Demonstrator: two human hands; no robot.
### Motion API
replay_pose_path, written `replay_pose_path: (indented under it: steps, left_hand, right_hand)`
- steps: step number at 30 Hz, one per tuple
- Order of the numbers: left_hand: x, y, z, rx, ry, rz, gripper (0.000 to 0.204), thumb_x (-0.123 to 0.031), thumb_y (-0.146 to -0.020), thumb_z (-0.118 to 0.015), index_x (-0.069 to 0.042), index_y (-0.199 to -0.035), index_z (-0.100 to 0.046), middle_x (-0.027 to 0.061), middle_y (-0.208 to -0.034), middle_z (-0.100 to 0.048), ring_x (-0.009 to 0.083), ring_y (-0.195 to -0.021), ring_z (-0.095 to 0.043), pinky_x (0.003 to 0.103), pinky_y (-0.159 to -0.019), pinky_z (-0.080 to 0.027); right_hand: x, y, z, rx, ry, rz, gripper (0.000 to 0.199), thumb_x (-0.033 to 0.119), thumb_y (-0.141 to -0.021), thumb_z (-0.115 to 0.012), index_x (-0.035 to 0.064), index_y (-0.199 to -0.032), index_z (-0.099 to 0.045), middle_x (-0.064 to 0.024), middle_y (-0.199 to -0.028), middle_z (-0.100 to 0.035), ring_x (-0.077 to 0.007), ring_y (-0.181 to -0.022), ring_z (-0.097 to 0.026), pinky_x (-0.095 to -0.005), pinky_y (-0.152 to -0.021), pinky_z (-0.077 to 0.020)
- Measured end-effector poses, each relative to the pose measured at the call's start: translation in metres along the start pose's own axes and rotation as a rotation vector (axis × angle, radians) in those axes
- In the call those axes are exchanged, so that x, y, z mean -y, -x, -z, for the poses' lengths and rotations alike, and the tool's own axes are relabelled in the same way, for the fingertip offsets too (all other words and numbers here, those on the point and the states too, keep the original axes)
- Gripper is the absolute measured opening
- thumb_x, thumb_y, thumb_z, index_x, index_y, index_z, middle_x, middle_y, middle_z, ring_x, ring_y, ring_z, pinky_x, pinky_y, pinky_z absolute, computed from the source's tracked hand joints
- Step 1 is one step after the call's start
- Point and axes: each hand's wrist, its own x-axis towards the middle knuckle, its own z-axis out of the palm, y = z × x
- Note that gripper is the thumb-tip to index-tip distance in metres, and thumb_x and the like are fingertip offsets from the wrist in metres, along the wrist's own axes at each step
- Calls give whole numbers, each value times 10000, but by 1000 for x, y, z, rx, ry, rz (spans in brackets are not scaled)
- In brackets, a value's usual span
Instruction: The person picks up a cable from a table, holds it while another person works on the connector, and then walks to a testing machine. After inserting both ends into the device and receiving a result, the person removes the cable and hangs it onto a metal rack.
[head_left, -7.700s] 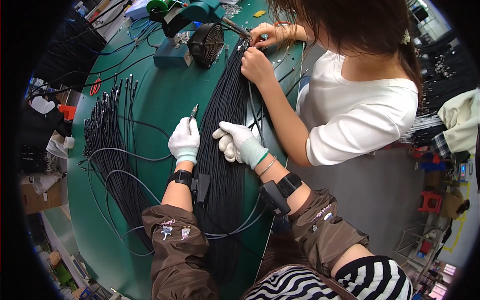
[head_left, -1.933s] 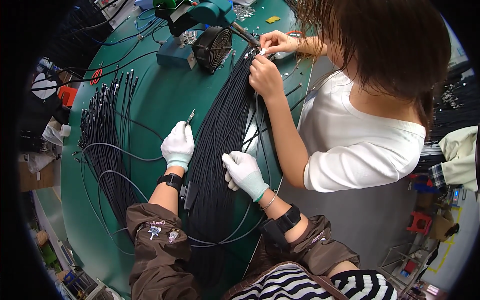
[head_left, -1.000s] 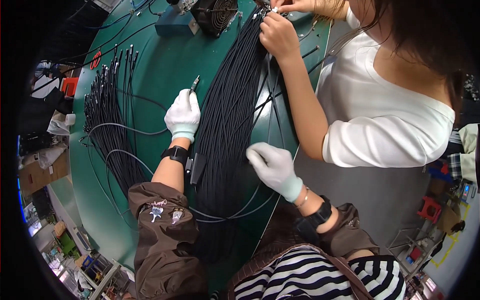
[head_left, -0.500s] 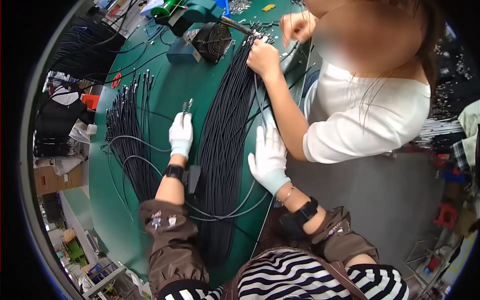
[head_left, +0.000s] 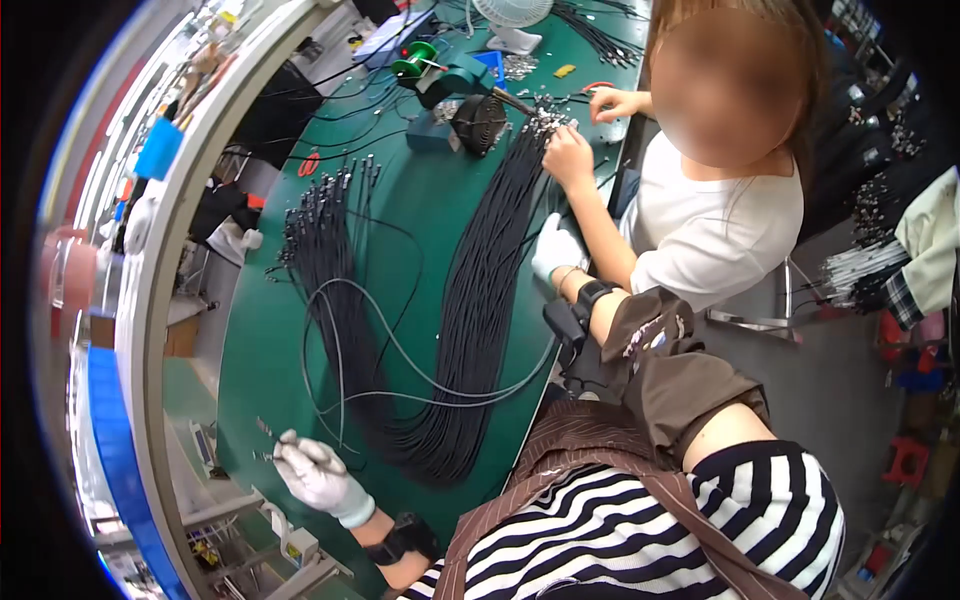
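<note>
My left hand, in a white glove, is low at the left of the green table. Its fingers are closed on cable ends, with two small metal connectors sticking out past the fingertips. My right hand, also gloved, is at the table's right edge beside the co-worker's forearm. Its fingers look curled, and what they hold, if anything, is hidden. A long bundle of black cables curves in a U across the table. Over it lies a looped grey cable that runs toward the right edge.
A co-worker in a white top sits across the right edge, both hands at the bundle's far connector ends. Beyond stand a green machine with a spool, a small black fan and red-handled scissors. A metal frame rises at left.
My left hand has moved from between the cable rows down to the lower left, carrying the cable ends. My right hand has gone from flat to curled. The view has shifted.
</note>
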Motion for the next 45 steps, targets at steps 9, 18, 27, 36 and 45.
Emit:
replay_pose_path:
  steps: [9,18,27,36,45]
  left_hand:
    - [-68,40,61,-10,-2,-286,150,-92,-911,-454,48,-926,-508,-3,-556,-420,41,-400,-276,171,-379,-254]
    - [-116,68,59,14,-120,-202,149,-110,-894,-496,33,-898,-538,-38,-528,-384,24,-375,-276,173,-353,-215]
    - [-137,73,93,177,-80,-134,259,-185,-909,-455,41,-853,-568,-38,-500,-352,48,-390,-306,209,-357,-214]
    - [-170,53,139,-197,-195,-687,330,-161,-872,-340,-68,-556,-319,-13,-488,-261,107,-376,-206,242,-366,-185]
    - [-253,134,84,10,443,-854,276,-151,-784,-350,-117,-523,-268,-14,-453,-202,98,-359,-184,246,-387,-201]
  right_hand:
    - [14,48,47,573,-1430,188,166,210,-814,-539,69,-768,-465,-28,-552,-470,-145,-370,-434,-278,-336,-346]
    - [6,200,113,222,-793,836,181,-35,-686,-568,41,-849,-552,-52,-634,-504,-142,-471,-467,-260,-430,-373]
    - [-144,336,194,-197,-774,287,59,6,-758,-571,16,-815,-583,-33,-633,-517,-125,-508,-473,-239,-445,-384]
    - [-265,489,257,-783,-745,-128,210,191,-907,-493,-2,-868,-565,10,-553,-420,-45,-437,-348,-183,-370,-283]
    - [-388,604,324,-1516,-850,-485,275,262,-893,-491,-4,-923,-552,24,-546,-363,-56,-416,-326,-182,-347,-255]
